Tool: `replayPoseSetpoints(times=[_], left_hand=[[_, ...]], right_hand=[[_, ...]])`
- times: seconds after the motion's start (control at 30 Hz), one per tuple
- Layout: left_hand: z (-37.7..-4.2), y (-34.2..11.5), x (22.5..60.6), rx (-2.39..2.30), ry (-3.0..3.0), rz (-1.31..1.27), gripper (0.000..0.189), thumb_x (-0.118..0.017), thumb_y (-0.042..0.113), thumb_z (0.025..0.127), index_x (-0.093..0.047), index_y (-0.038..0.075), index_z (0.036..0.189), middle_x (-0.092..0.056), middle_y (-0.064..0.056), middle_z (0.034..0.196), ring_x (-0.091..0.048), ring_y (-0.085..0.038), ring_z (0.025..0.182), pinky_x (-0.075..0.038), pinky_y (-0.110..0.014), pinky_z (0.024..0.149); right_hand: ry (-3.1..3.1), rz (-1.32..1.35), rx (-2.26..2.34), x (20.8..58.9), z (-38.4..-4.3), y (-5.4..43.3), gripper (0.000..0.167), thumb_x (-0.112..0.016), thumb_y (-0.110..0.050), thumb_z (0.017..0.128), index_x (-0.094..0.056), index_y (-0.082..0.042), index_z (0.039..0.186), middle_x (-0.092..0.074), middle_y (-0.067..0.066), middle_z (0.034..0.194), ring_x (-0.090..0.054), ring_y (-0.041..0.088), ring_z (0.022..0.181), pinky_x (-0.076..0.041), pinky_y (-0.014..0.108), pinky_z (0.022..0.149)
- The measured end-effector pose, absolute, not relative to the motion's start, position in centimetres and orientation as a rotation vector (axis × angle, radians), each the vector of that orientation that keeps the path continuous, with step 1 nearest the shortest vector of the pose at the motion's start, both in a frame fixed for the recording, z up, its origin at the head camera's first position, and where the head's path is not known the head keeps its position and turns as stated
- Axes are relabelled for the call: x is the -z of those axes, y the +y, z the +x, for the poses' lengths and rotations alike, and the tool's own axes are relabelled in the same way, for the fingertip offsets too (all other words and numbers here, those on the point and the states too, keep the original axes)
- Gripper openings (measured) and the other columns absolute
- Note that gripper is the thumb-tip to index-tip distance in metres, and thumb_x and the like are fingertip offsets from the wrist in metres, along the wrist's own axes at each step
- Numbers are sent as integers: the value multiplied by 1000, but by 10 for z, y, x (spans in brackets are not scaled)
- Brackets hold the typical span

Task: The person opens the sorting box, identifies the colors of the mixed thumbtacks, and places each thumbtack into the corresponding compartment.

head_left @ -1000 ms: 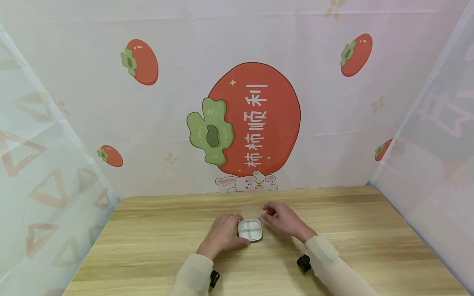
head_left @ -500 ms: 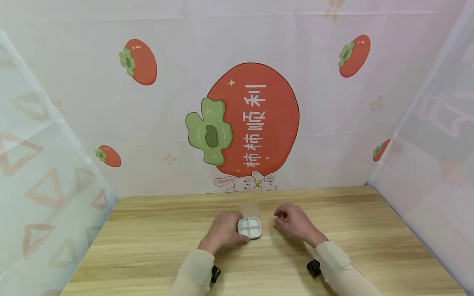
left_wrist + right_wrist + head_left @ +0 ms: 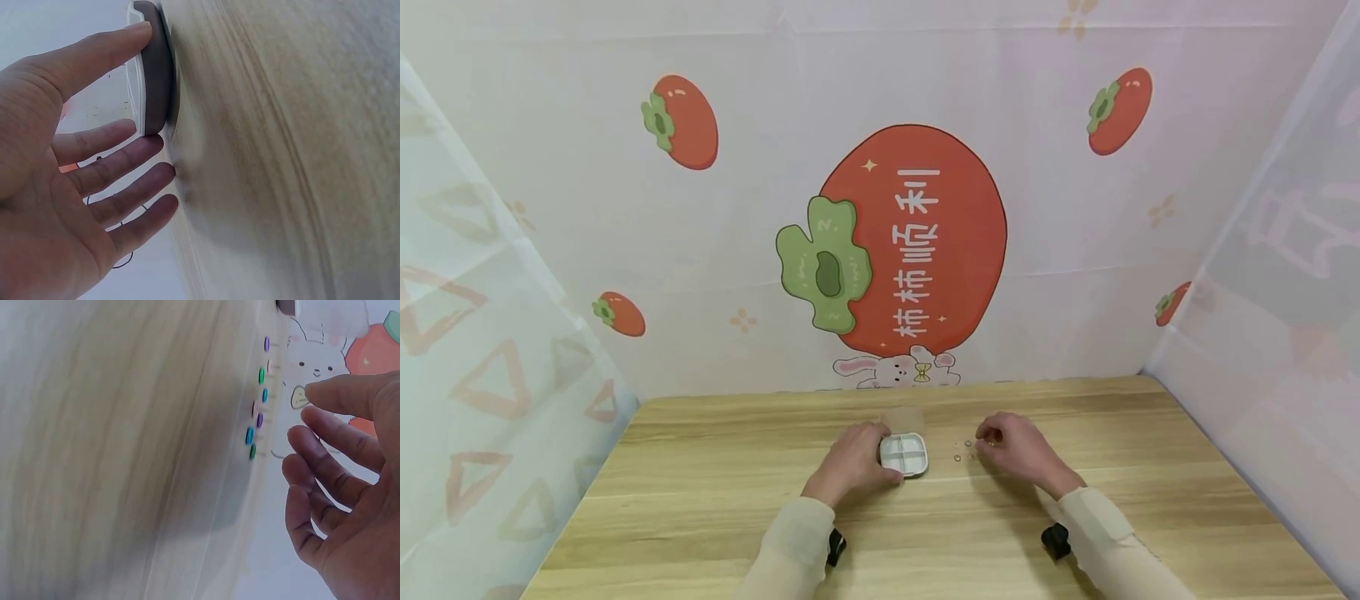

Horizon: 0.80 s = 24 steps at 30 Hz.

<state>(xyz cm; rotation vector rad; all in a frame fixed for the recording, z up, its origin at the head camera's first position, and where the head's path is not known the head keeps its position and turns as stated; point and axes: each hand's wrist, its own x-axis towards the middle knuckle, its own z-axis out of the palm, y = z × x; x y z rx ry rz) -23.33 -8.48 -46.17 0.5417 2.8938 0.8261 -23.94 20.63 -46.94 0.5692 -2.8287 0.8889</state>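
My left hand [image 3: 850, 462] holds a small white pill box [image 3: 913, 465] on the table, thumb at its near side and fingers at its far side. The box has four-way dividers inside, and its clear lid [image 3: 901, 419] stands open at the back. From the side, the left wrist view shows its dark base [image 3: 157, 69]. To the right, my right hand [image 3: 1018, 450] hovers with loosely bent fingers over several tiny coloured rings [image 3: 957, 458]. In the right wrist view, purple, green, blue and pinkish rings [image 3: 261, 376] lie scattered beside the fingertips, and nothing shows between thumb and fingers.
The wood-grain table [image 3: 737, 533] stretches out around both hands. A white cloth backdrop [image 3: 760, 100] with printed persimmons rises at its back edge, and printed cloth walls close off both sides. Each wrist wears a small black camera [image 3: 1056, 542].
My right hand has moved right, away from the pill box, and the small rings have come into view under it. The left hand keeps its hold on the box, shifted slightly away from me.
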Motion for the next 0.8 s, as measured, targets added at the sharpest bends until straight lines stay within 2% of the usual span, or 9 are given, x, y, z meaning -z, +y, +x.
replayPoseSetpoints(times=[0.43,0.8], left_hand=[[-233,-84,462,-888,2853,477,63,-95,25,71,-64,-1,119,-63,-8,105,-55,-22,93,-49,-46,89],[-234,-83,462,-898,2859,488,62,-96,24,70,-64,-1,117,-63,-7,102,-56,-21,90,-50,-44,86]], right_hand=[[-2904,574,-836,469,-239,227,5,-77,-7,86,-73,-10,85,-60,-8,74,-52,8,67,-47,29,63],[-2965,508,-779,472,-238,225,10,-79,-4,81,-73,-12,81,-60,-7,72,-53,9,66,-46,30,63]])
